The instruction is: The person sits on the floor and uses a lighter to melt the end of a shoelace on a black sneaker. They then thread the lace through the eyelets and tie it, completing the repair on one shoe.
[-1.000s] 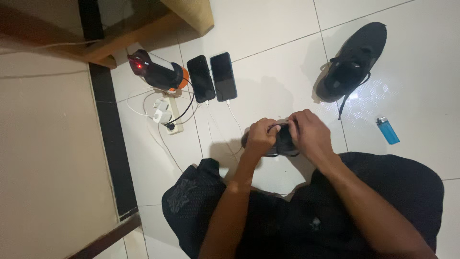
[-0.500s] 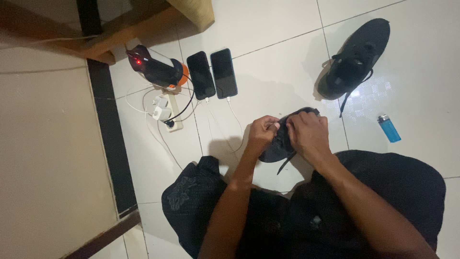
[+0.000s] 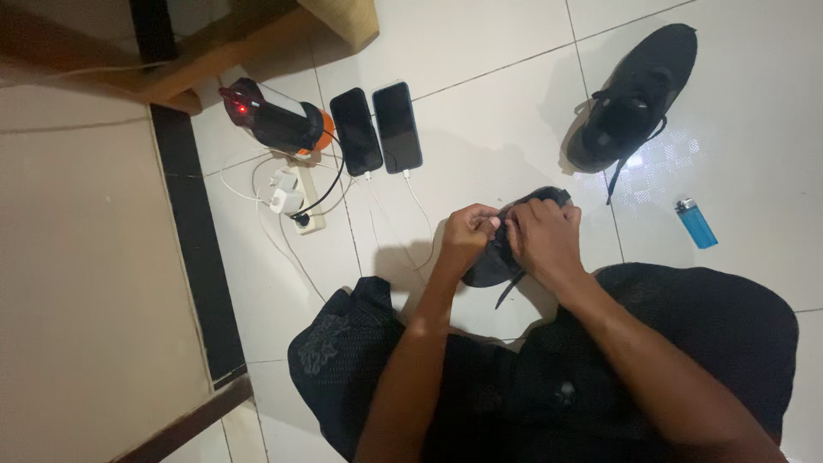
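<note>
Now black shoe [image 3: 493,261] lower, tilted

At the frame's centre, the left hand [image 3: 467,236] and right hand [image 3: 542,240] pinch at a black fabric sneaker [image 3: 506,257] held over the white tiled floor [image 3: 480,129]. A second black sneaker [image 3: 634,94] lies upper right, a blue plastic lighter [image 3: 695,223] beside it. Two black smartphones [image 3: 377,129] charge at upper centre.

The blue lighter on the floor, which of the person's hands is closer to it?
Right. The right hand grips the black shoe, with bare tile between it and the blue lighter. The left hand holds the shoe's far side, farther off.
</note>
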